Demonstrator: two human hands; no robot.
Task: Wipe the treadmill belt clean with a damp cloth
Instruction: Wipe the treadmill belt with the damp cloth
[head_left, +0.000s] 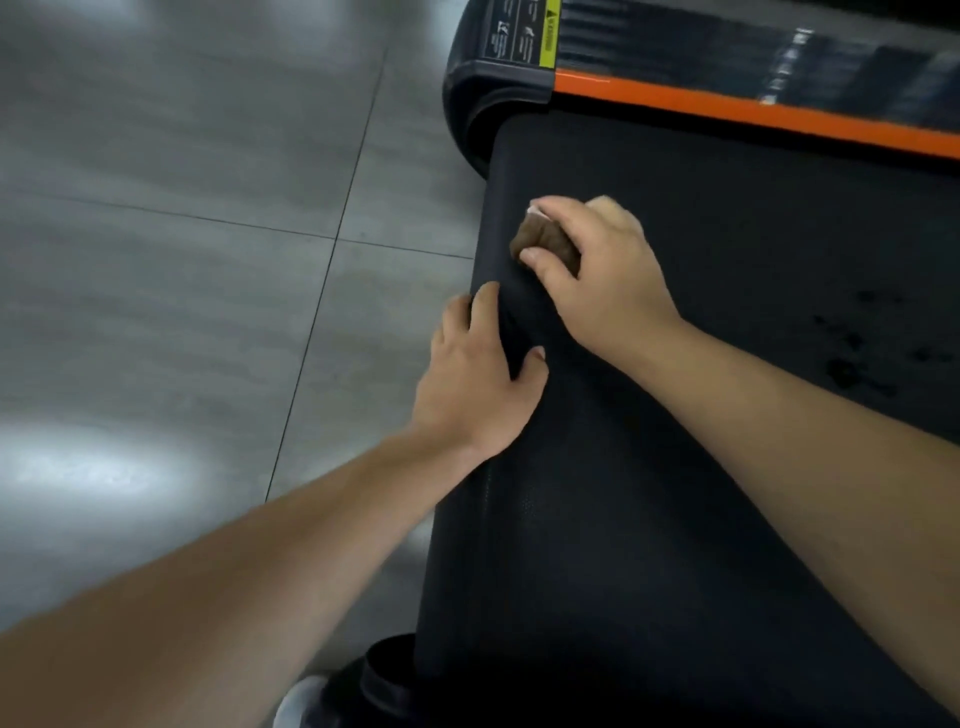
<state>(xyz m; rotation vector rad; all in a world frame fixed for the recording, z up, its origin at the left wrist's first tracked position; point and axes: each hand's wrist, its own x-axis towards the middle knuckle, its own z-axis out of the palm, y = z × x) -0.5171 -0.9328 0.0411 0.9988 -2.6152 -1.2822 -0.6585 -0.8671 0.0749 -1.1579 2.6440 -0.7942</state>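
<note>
The black treadmill belt (675, 467) fills the right half of the head view, its rear end curving down at the left. My right hand (602, 275) grips a small bunched brown cloth (545, 241) and presses it on the belt near that rear edge. My left hand (478, 374) grips the belt's rear edge just below the cloth, with the thumb on top and the fingers curled round the edge. Dark wet spots (852, 353) mark the belt at the right.
An orange strip (753, 111) and a black side rail (779, 47) with a warning label (524, 31) border the belt's far side. Grey floor tiles (182, 260) spread to the left. A black end cap (384, 670) and a shoe (301, 701) show at the bottom.
</note>
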